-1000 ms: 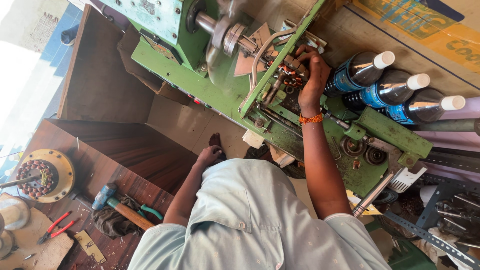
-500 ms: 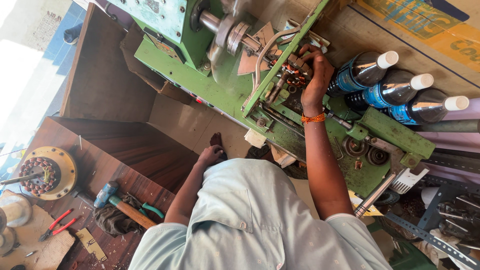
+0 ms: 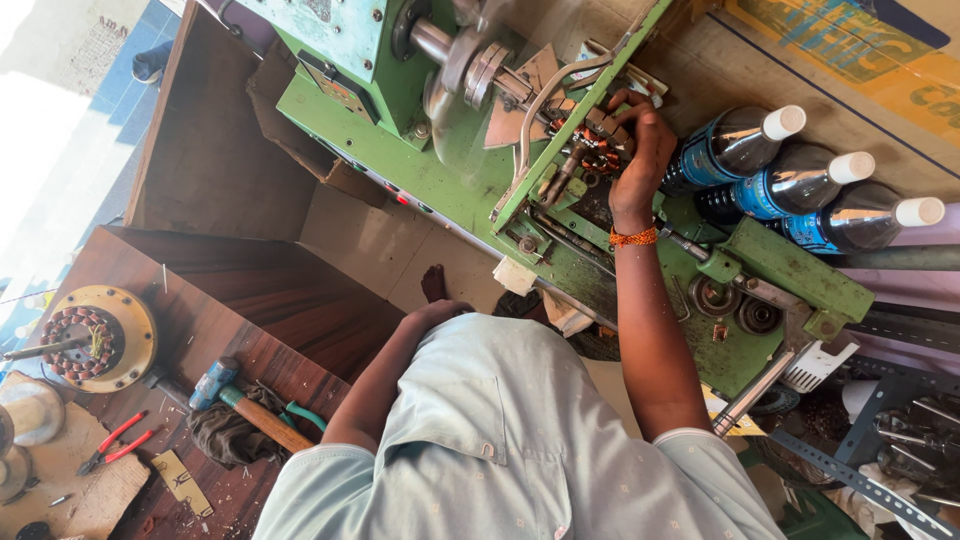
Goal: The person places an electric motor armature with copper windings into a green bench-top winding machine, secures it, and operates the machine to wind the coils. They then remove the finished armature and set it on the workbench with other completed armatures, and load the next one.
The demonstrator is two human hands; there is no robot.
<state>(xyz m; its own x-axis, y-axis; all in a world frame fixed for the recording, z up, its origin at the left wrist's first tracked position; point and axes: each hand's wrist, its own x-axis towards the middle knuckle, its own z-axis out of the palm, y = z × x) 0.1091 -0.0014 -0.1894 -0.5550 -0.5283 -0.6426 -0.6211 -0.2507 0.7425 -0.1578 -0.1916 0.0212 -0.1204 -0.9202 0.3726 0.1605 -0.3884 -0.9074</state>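
Observation:
My right hand (image 3: 638, 140), with an orange band at the wrist, reaches up to a green winding machine (image 3: 450, 170). Its fingers are closed over a small stator wound with copper wire (image 3: 598, 140), which sits on the machine beside a bent metal arm (image 3: 540, 95). My left hand (image 3: 440, 315) lies low on my knee, away from the machine. It holds nothing, and its fingers are hidden from view. My light shirt (image 3: 510, 440) fills the bottom of the view.
Three dark bottles with white caps (image 3: 790, 180) lie right of the machine. On the brown wooden table (image 3: 250, 330) at left are a round stator in a yellow housing (image 3: 100, 335), a hammer (image 3: 245, 405), red-handled pliers (image 3: 115, 440) and a dark rag (image 3: 225, 435).
My right hand stays on the wound stator, its fingers shifting slightly. My left hand has not moved. The view has drifted a little.

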